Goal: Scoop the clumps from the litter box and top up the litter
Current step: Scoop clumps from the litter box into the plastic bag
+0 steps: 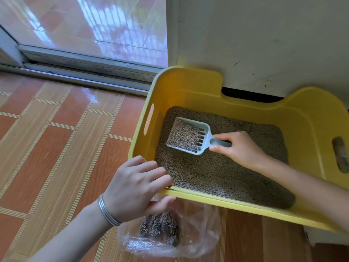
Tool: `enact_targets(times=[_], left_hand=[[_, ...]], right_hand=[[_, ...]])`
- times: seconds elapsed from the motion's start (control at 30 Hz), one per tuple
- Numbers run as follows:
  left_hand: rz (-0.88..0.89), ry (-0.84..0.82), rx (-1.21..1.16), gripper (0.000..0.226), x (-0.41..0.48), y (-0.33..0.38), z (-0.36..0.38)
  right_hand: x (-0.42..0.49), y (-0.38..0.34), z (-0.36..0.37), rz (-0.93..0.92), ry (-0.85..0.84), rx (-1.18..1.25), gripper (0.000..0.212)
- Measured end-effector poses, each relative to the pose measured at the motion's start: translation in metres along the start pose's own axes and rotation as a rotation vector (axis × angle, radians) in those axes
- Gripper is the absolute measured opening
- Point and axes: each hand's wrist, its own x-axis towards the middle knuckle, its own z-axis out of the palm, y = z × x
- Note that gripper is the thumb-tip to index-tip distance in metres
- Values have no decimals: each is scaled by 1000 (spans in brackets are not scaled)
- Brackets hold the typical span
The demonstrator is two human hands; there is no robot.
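Observation:
A yellow litter box (pixel 188 87) stands on the floor against a wall, filled with grey-brown litter (pixel 217 173). My right hand (pixel 239 148) grips the handle of a pale blue slotted scoop (pixel 188 137), which lies on the litter at the box's left, loaded with granules. My left hand (pixel 136 186) grips the box's near rim at its left corner, thumb outside and fingers curled over the edge. Below that hand a clear plastic bag (pixel 198 233) lies on the floor with dark litter clumps (pixel 160 227) inside.
Orange tiled floor (pixel 56 148) spreads to the left. A sliding glass door with a metal track (pixel 85 72) runs along the back left. A white wall or door panel (pixel 264 44) stands right behind the box.

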Motion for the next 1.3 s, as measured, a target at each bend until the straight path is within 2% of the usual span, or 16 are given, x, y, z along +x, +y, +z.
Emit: enact_targets(times=[0.4,0.93,1.3], left_hand=[[2,-6,-3,31,-3,-1,3],[-12,-16,-7,33,-4,-1,3],[-10,-51,-65,36,-18,1,-22]], right_hand=[[-17,-5,-8,-42,4,8,32],[-37,-5,-21,-57,1,-14,34],[-75,-19,-41,-161,101,31,30]])
